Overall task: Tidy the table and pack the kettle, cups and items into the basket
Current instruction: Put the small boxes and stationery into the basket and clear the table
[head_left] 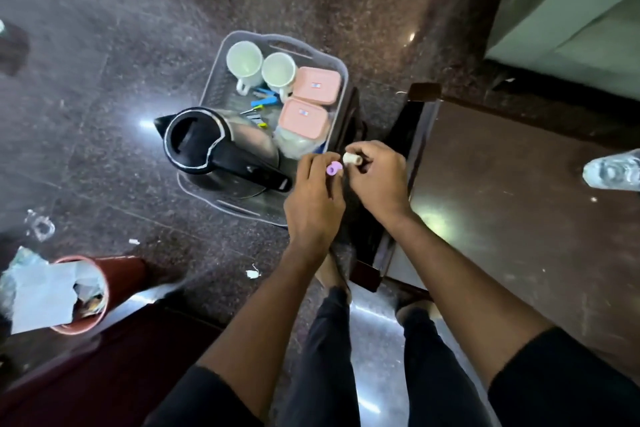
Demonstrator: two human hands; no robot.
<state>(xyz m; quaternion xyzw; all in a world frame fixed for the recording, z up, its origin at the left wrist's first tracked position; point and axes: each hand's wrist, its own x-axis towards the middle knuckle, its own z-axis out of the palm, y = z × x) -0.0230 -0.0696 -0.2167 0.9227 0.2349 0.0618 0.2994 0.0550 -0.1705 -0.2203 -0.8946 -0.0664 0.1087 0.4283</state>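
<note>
A grey plastic basket (341, 68) stands on the dark stone floor. Inside it are a black-and-steel kettle (211, 146), two white cups (244, 58) (278, 70), two pink-lidded boxes (316, 84) (303, 118) and several small sachets (265, 101). Just right of the kettle's handle, above the basket's near right corner, my left hand (313, 199) pinches a small purple cap (334, 168). My right hand (379, 177) grips a small white tube (352, 159), its end close to the cap.
A brown table (519, 191) is at the right, with a clear plastic bottle (613, 172) at its far edge. A red bin (121, 279) stuffed with paper stands at the lower left. Small scraps (252, 274) lie on the floor. My legs are below.
</note>
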